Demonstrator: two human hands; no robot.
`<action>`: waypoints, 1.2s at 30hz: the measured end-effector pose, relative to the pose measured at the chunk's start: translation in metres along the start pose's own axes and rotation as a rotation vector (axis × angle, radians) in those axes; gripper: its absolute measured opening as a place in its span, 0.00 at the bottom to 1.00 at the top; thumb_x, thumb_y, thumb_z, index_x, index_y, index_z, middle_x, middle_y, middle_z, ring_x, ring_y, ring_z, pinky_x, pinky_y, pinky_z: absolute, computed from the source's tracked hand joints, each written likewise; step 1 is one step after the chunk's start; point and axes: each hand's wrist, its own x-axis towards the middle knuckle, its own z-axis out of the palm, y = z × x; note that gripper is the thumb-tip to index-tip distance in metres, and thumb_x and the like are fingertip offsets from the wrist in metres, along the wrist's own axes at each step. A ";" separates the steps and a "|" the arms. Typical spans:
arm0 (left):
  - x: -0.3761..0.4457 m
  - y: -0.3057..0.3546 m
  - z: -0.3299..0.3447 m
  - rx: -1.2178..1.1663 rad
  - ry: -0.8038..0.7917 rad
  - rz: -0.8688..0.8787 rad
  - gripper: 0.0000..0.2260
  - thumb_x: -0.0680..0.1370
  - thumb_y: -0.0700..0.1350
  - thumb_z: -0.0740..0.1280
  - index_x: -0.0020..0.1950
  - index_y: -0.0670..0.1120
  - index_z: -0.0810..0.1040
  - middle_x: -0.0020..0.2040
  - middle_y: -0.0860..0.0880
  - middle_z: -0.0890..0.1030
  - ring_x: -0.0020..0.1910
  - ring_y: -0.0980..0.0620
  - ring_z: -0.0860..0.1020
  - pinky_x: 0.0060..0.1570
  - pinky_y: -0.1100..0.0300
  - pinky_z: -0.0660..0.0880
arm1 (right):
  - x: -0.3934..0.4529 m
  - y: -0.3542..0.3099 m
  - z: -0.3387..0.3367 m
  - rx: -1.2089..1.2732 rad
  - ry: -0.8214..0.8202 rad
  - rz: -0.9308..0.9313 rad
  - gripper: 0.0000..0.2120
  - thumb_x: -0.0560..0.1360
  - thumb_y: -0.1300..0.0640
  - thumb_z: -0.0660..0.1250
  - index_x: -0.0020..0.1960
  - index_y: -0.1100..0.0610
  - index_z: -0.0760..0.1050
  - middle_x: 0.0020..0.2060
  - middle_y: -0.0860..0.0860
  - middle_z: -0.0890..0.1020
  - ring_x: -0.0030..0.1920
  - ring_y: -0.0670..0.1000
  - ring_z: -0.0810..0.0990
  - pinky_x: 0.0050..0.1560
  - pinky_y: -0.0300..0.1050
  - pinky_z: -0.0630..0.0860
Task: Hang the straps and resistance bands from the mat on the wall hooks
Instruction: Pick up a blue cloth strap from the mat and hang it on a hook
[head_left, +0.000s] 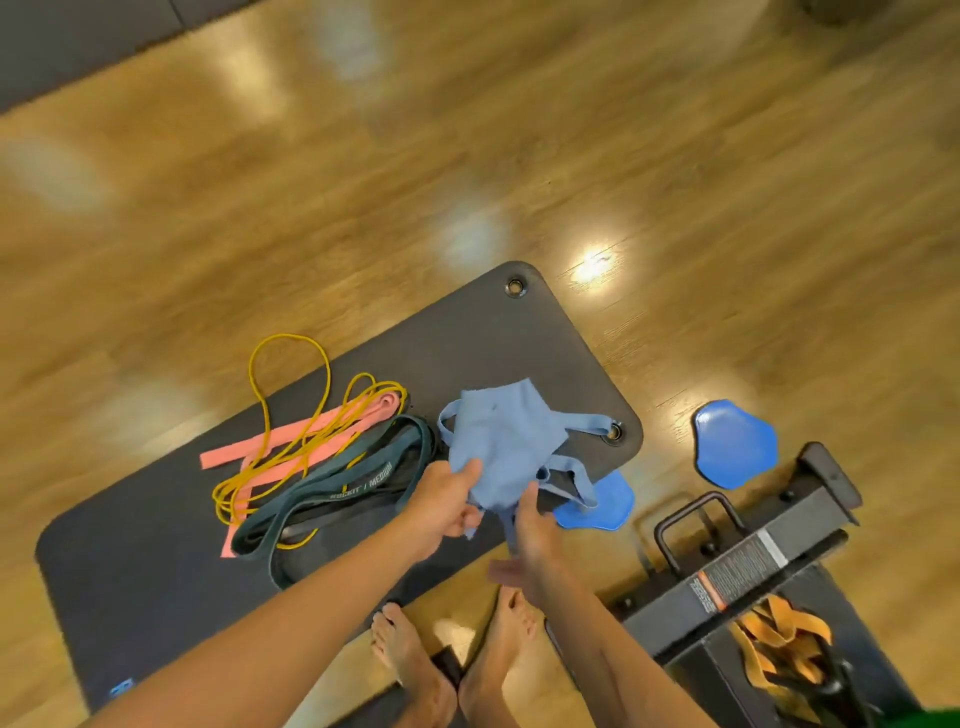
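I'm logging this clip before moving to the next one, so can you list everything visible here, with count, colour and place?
mat: one, dark grey, on the wood floor, metal eyelets at its far corners
blue strap: one, light blue fabric, lifted over the mat's right end
yellow band: one, thin yellow loop, half on the mat, half on the floor
pink band: one, flat pink, on the mat under the yellow band
dark green band: one, printed MEDIUM, on the mat
blue discs: two, blue, on the floor right of the mat
black frame: one, lower right
orange straps: a bunch, beside the frame
feet: two, bare, at the mat's near edge
left hand: grips the blue strap
right hand: touches the blue strap; grip unclear
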 end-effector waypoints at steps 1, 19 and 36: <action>-0.020 0.008 0.005 -0.070 0.016 -0.021 0.14 0.84 0.46 0.57 0.40 0.43 0.69 0.24 0.49 0.64 0.17 0.55 0.61 0.18 0.68 0.55 | -0.021 -0.005 -0.002 0.138 -0.088 0.010 0.41 0.74 0.28 0.53 0.73 0.57 0.64 0.67 0.58 0.73 0.61 0.62 0.76 0.44 0.55 0.82; -0.280 0.171 -0.061 0.906 -0.115 0.409 0.24 0.62 0.50 0.80 0.51 0.48 0.73 0.45 0.52 0.77 0.44 0.52 0.78 0.35 0.64 0.70 | -0.385 -0.134 -0.079 -0.622 -0.287 -0.376 0.22 0.57 0.55 0.77 0.47 0.59 0.76 0.42 0.55 0.77 0.42 0.53 0.77 0.42 0.47 0.73; -0.395 0.236 0.160 1.189 -0.933 0.978 0.14 0.75 0.35 0.62 0.32 0.49 0.69 0.28 0.58 0.71 0.30 0.63 0.67 0.31 0.68 0.64 | -0.617 0.022 -0.289 -0.279 0.188 -0.455 0.37 0.63 0.58 0.78 0.70 0.54 0.70 0.63 0.56 0.79 0.57 0.53 0.80 0.52 0.44 0.79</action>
